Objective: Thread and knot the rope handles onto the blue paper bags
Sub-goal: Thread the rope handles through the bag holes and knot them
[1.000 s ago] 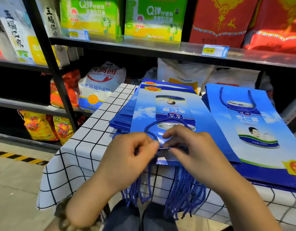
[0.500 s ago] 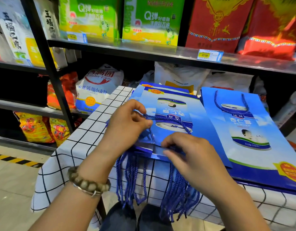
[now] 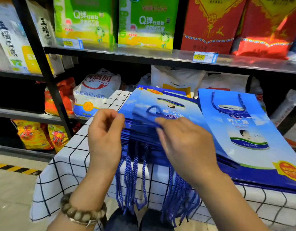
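Observation:
A stack of flat blue paper bags (image 3: 177,104) lies on the checked tablecloth (image 3: 68,164) in front of me. The top bag is raised and blurred, with a blue rope handle (image 3: 152,110) looped on its face. My right hand (image 3: 185,144) pinches this top bag's near edge just below the loop. My left hand (image 3: 105,135) hovers at the stack's left edge with fingers curled; blur hides whether it holds anything. Several loose blue ropes (image 3: 132,180) hang over the table's front edge under my hands. A second pile of bags (image 3: 244,130) with a handle fitted lies to the right.
Shop shelves (image 3: 143,54) with green and red boxes stand right behind the table. A white flour sack (image 3: 95,94) and snack packets sit on lower shelves at the left. A black shelf post (image 3: 48,80) rises at the left. Tiled floor lies below left.
My left hand has drawn back left off the rope loop to the stack's edge. My right hand has moved up and forward, and the top bag has lifted.

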A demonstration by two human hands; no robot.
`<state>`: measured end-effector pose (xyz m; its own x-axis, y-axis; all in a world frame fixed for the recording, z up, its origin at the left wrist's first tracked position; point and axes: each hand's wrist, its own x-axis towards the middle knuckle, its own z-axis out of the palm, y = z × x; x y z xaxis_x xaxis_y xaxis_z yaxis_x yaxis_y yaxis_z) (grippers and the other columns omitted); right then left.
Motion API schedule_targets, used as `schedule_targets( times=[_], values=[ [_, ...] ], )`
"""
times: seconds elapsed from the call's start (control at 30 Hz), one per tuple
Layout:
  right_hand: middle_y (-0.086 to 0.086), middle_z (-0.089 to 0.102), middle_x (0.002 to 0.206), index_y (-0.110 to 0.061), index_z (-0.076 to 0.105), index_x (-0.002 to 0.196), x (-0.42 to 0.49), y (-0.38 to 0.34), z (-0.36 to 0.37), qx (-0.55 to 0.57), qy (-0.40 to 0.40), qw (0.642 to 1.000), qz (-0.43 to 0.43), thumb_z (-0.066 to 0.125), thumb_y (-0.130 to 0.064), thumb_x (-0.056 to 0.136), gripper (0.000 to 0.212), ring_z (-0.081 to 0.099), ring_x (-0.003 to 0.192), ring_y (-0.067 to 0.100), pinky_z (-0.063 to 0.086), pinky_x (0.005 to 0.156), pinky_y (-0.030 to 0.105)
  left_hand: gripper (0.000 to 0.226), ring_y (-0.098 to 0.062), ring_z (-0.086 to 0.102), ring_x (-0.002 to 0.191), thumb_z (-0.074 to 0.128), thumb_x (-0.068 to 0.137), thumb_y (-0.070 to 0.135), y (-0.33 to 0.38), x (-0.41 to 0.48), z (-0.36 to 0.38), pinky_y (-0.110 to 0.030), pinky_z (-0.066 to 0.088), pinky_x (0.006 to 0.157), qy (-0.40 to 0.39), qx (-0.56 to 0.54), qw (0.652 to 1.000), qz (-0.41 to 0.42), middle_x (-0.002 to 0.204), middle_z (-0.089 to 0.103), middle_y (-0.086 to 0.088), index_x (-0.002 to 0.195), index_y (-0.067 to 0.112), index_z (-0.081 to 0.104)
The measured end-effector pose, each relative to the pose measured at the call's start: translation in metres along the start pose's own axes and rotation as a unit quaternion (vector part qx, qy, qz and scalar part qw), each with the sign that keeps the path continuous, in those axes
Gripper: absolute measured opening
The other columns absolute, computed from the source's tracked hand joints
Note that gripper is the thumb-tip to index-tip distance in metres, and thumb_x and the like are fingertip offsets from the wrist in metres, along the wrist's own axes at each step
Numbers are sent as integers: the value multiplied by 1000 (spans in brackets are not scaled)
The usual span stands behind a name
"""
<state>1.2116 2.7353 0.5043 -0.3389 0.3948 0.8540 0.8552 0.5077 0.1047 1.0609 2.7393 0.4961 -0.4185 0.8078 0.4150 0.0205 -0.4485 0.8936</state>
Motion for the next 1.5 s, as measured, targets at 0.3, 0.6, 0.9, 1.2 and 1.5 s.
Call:
schedule_targets(
  times=[0.3,0.6,0.9,1.2,1.5],
  values=[
    [-8,58,65,-15,55,75,58,1,-33,520,328,684,393,44,-8,94,23,51,63,3,44,59,20,53,8,38,122,46,74,40,25,0,35,-6,24,102,-271,183,928,181,130,45,11,127,32,49],
    [1,71,85,-13,57,93,-4,-3,1,607,110,513,597,45,-6,94,14,69,75,13,55,56,25,25,5,48,103,56,88,23,-4,25,15,6,24,82,-278,300,909,83,104,55,16,110,16,66],
    [6,61,45,-8,55,65,-25,34,-32,352,-224,743,524,61,-28,85,29,56,38,19,37,36,19,27,-3,49,116,60,86,33,-13,24,5,-17,33,98,-361,365,858,17,124,55,14,112,27,64],
    [-9,73,92,-31,72,89,-18,15,1,93,-282,954,37,62,-38,65,27,70,85,18,57,62,35,54,-13,57,101,35,69,73,10,27,-6,-35,45,87,-384,492,779,54,107,64,8,86,29,61],
    [-8,70,102,-31,66,109,-5,-2,6,124,-262,948,134,52,-40,87,27,62,102,17,49,78,30,18,-9,56,76,61,80,20,29,18,-21,-30,45,70,-283,456,844,23,78,62,8,66,27,52]
  ],
)
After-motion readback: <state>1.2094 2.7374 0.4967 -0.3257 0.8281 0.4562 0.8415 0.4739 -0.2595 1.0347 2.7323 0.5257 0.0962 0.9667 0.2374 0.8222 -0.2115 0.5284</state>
